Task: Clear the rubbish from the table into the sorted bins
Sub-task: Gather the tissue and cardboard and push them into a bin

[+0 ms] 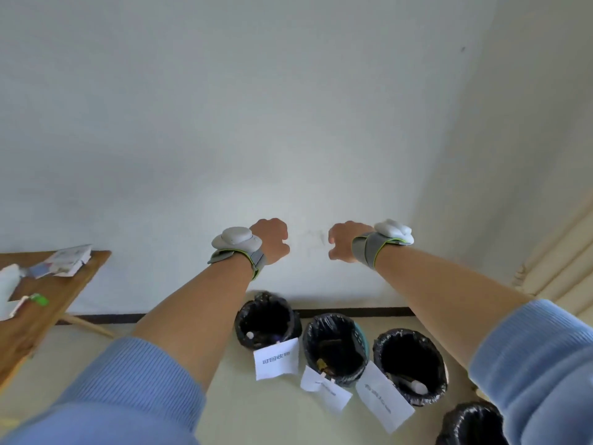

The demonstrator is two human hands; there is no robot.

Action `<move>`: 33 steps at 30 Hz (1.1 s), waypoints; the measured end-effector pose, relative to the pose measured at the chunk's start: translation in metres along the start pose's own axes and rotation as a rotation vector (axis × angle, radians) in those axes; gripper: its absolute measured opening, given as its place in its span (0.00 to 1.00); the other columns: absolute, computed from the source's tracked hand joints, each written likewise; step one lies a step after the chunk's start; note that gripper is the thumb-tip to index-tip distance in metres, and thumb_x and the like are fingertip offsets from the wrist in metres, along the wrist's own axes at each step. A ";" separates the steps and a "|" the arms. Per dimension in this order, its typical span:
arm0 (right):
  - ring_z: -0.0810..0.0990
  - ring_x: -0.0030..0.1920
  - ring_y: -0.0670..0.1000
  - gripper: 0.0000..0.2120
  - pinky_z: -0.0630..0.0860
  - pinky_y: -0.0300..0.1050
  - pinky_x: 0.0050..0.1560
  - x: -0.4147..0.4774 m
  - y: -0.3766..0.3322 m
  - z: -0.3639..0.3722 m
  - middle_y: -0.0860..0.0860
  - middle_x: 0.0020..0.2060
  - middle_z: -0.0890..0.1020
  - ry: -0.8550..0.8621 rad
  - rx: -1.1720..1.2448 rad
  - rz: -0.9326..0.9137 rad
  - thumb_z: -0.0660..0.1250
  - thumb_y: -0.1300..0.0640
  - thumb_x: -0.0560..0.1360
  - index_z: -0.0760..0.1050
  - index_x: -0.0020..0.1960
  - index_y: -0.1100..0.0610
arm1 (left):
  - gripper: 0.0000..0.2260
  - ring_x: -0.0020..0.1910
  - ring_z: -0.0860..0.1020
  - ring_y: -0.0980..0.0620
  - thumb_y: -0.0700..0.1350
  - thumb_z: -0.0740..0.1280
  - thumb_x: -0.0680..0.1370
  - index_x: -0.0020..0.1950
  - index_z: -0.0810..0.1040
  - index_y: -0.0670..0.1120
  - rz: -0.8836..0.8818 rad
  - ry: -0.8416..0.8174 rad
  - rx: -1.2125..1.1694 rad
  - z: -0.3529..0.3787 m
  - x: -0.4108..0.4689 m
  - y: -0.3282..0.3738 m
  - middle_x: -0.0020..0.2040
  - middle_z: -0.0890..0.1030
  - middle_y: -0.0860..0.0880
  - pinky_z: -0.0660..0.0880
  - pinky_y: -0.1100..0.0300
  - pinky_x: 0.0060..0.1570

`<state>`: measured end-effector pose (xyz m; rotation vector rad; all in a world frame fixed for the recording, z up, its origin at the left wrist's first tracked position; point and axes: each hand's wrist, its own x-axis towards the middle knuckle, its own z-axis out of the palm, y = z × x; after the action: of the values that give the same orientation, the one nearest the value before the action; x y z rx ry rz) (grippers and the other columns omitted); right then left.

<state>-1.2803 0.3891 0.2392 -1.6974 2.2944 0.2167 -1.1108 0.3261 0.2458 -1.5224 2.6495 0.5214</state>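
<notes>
Rubbish (61,264) lies on the wooden counter (72,285) at our left, well apart from both hands. Nearest us there is a small green-tipped piece (36,300), which we judge light and stiff enough to pinch across its middle. Beside it, a white thing (8,284) is too blurred to name. Further back a printed paper packet (72,256) lies near the far edge. It looks light and limp, so we would take it by a free corner, not flat from above. On the floor below our blue sleeves (128,380) stand four black-lined bins (307,340), three with paper labels (276,362) propped at their rims, some already holding scraps. The labels lean at the mouths and could catch a drop. Beyond, our left hand (271,240) and right hand (345,242) reach toward the white wall (288,107), each grip curled closed with nothing showing in it. Nothing stands between them and the counter.
</notes>
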 end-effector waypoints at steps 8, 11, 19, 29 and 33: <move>0.80 0.57 0.56 0.19 0.73 0.44 0.47 0.016 -0.234 -0.013 0.53 0.59 0.79 0.032 -0.001 -0.194 0.64 0.50 0.77 0.75 0.65 0.56 | 0.15 0.57 0.78 0.44 0.45 0.63 0.78 0.65 0.73 0.46 -0.228 0.055 0.021 -0.069 -0.082 -0.226 0.61 0.75 0.46 0.71 0.59 0.47; 0.80 0.56 0.56 0.19 0.74 0.45 0.49 0.020 -0.322 -0.014 0.53 0.59 0.80 0.040 -0.010 -0.276 0.64 0.50 0.77 0.76 0.65 0.56 | 0.16 0.57 0.78 0.45 0.46 0.63 0.78 0.65 0.73 0.47 -0.311 0.058 0.051 -0.093 -0.113 -0.306 0.61 0.76 0.46 0.71 0.59 0.48; 0.80 0.55 0.56 0.18 0.74 0.45 0.48 0.047 -0.505 -0.012 0.52 0.58 0.79 0.031 -0.086 -0.491 0.65 0.49 0.76 0.75 0.64 0.53 | 0.16 0.64 0.74 0.44 0.46 0.63 0.77 0.64 0.76 0.47 -0.505 0.095 0.106 -0.110 -0.165 -0.466 0.67 0.74 0.46 0.70 0.52 0.65; 0.78 0.47 0.53 0.17 0.70 0.41 0.38 0.139 -0.680 0.004 0.52 0.55 0.80 -0.036 -0.224 -0.726 0.66 0.50 0.77 0.76 0.63 0.55 | 0.15 0.57 0.78 0.44 0.45 0.65 0.76 0.62 0.77 0.44 -0.773 0.048 -0.025 -0.107 -0.171 -0.626 0.60 0.79 0.45 0.76 0.54 0.56; 0.79 0.49 0.53 0.21 0.72 0.41 0.42 0.194 -0.746 -0.003 0.52 0.56 0.80 -0.050 -0.273 -0.799 0.67 0.49 0.76 0.73 0.67 0.54 | 0.15 0.61 0.76 0.46 0.48 0.65 0.77 0.63 0.76 0.47 -0.880 0.068 -0.094 -0.117 -0.146 -0.684 0.63 0.76 0.46 0.74 0.55 0.59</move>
<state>-0.6224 -0.0114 0.2152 -2.5457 1.4290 0.3960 -0.4414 0.0957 0.2026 -2.4936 1.7027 0.5068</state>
